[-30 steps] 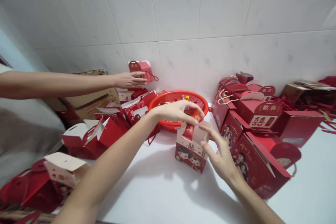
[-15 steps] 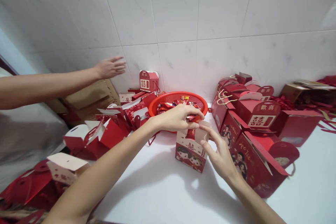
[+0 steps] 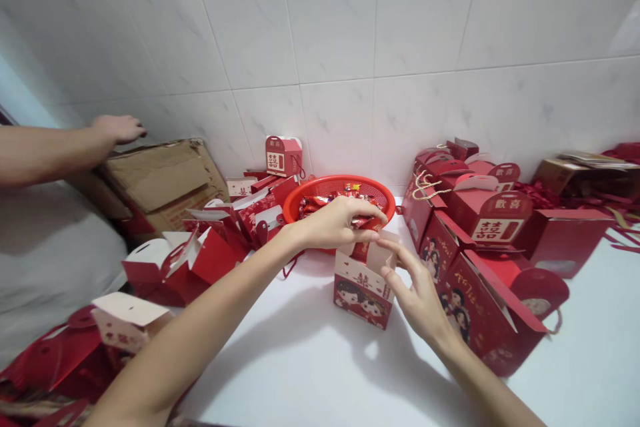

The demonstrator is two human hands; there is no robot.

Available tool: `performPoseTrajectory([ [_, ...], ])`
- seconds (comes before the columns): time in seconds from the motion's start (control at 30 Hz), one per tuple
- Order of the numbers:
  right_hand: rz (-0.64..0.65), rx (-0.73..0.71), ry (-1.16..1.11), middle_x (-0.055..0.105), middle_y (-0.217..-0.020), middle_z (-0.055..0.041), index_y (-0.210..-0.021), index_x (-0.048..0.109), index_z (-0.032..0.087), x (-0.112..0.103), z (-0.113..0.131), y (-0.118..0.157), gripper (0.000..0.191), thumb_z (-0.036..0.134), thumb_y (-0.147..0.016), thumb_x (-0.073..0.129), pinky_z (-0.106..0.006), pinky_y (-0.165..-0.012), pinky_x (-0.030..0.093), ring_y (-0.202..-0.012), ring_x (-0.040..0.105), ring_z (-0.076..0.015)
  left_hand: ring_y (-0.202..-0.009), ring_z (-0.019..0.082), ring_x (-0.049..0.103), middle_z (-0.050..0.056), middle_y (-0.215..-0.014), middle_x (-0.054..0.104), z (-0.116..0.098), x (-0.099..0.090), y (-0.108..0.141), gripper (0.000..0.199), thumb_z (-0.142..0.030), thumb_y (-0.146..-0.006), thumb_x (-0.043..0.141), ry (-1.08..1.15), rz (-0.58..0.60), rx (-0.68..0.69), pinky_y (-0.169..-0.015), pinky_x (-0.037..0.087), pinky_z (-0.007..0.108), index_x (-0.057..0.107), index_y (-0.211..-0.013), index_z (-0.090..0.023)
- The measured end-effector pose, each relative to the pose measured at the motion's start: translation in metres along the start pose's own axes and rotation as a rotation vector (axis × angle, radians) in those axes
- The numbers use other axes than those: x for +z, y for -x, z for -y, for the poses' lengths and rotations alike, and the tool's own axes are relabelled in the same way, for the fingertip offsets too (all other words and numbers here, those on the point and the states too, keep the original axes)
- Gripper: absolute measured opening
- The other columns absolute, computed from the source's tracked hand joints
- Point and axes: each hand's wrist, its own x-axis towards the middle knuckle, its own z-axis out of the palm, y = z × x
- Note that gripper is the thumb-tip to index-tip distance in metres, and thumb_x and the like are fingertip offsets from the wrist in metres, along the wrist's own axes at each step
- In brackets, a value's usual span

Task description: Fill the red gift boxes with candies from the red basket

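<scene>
At the near left, red boxes (image 3: 65, 353) lie close together, and a cream-topped box (image 3: 131, 310) stands just beside them, partly behind the person's left forearm. In the middle of the white table (image 3: 280, 360) there is a small box (image 3: 363, 297), upright, with cream upper part and two cartoon faces on its red lower part.

The right hand (image 3: 415, 290) holds this box at its right upper edge, the thumb on the near side and the forefinger at the top flap. The left hand (image 3: 340, 221) is over its opening, with fingers bent and thumb near them. A red packet (image 3: 361, 250) shows upright in the opening, under these fingers; I cannot tell if they grip it.

To the right stand large red boxes (image 3: 493, 327), and to the left, open red boxes (image 3: 210, 267). Farther, behind the small box, is a red basket (image 3: 388, 192) with wrapped sweets (image 3: 320, 202). At the far left, a co-worker's hand (image 3: 120, 128) is above a cardboard box (image 3: 160, 173). A handled gift box (image 3: 285, 157) stands near the tiled wall (image 3: 340, 13).
</scene>
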Motion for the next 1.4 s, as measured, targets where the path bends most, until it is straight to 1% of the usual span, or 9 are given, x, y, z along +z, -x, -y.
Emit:
performPoseTrajectory([
  [0.13,0.003,0.013,0.003,0.067,-0.123,-0.0094,-0.124,0.061,0.021,0.000,0.000,0.000,0.037,0.036,-0.092,0.050,-0.039,-0.092,0.049,-0.103,0.064,-0.0239,-0.087,0.016,0.064,0.008,-0.102,0.071,0.001,0.000,0.000,0.019,-0.018,-0.089,0.066,0.016,-0.067,0.052,-0.078,0.048,0.027,0.068,-0.108,-0.015],
  [0.33,0.002,0.002,-0.016,0.066,-0.123,-0.0098,-0.123,0.061,0.020,0.000,0.000,0.000,0.037,0.035,-0.091,0.051,-0.041,-0.094,0.049,-0.106,0.063,-0.0255,-0.091,0.017,0.066,0.007,-0.104,0.072,0.005,0.001,0.002,0.022,-0.019,-0.089,0.066,0.030,0.110,0.018,-0.078,0.048,0.026,0.068,-0.111,-0.017],
  [0.53,-0.016,-0.001,-0.005,0.068,-0.119,-0.0095,-0.121,0.062,0.020,0.000,0.000,-0.001,0.036,0.034,-0.089,0.052,-0.040,-0.091,0.051,-0.106,0.064,-0.0258,-0.090,0.017,0.066,0.007,-0.103,0.072,0.003,0.000,0.004,0.025,-0.026,-0.088,0.069,0.047,0.060,0.011,-0.080,0.047,0.028,0.068,-0.111,-0.018],
  [0.7,-0.009,-0.002,-0.002,0.070,-0.106,-0.0084,-0.121,0.062,0.019,0.000,0.002,-0.001,0.036,0.034,-0.090,0.052,-0.039,-0.088,0.052,-0.094,0.066,-0.0234,-0.087,0.017,0.063,0.007,-0.100,0.070,0.001,-0.002,0.003,0.024,-0.026,-0.085,0.072,0.032,0.105,0.002,-0.076,0.046,0.028,0.071,-0.107,-0.018],
  [0.87,0.017,-0.003,-0.035,0.064,-0.129,-0.0103,-0.124,0.060,0.022,0.000,0.001,0.000,0.036,0.035,-0.092,0.052,-0.042,-0.098,0.048,-0.117,0.060,-0.0267,-0.094,0.019,0.063,0.007,-0.108,0.069,0.000,0.000,0.003,0.034,-0.031,-0.082,0.074,0.076,0.115,-0.074,-0.083,0.047,0.031,0.069,-0.114,-0.019],
  [1.03,-0.008,-0.017,-0.016,0.065,-0.125,-0.0100,-0.122,0.060,0.021,0.000,0.001,0.000,0.036,0.034,-0.091,0.052,-0.041,-0.096,0.049,-0.112,0.062,-0.0261,-0.115,0.023,0.058,0.009,-0.128,0.064,-0.007,0.004,0.001,0.046,-0.032,-0.081,0.074,0.206,0.126,-0.155,-0.093,0.046,0.036,0.063,-0.125,-0.022],
  [1.13,-0.013,-0.014,-0.009,0.069,-0.112,-0.0085,-0.119,0.061,0.020,0.000,0.004,0.000,0.034,0.033,-0.090,0.051,-0.038,-0.089,0.052,-0.097,0.065,-0.0234,-0.113,0.024,0.058,0.009,-0.124,0.063,-0.006,0.008,0.000,0.054,-0.029,-0.074,0.079,0.161,0.128,-0.112,-0.096,0.045,0.039,0.062,-0.126,-0.022],
  [1.23,-0.016,-0.018,-0.007,0.070,-0.100,-0.0066,-0.119,0.061,0.019,0.000,0.005,-0.001,0.033,0.033,-0.091,0.050,-0.036,-0.082,0.053,-0.085,0.065,-0.0214,-0.105,0.023,0.059,0.008,-0.118,0.062,-0.002,0.012,0.001,0.059,-0.025,-0.069,0.082,0.130,0.108,-0.090,-0.090,0.047,0.039,0.063,-0.125,-0.023],
  [1.4,0.011,-0.018,-0.027,0.065,-0.126,-0.0094,-0.124,0.060,0.021,0.000,0.002,0.000,0.036,0.034,-0.092,0.051,-0.040,-0.097,0.048,-0.114,0.061,-0.0259,-0.108,0.022,0.060,0.009,-0.125,0.061,-0.002,0.008,0.003,0.054,-0.022,-0.072,0.080,0.201,0.121,-0.082,-0.086,0.050,0.036,0.063,-0.124,-0.024],
])
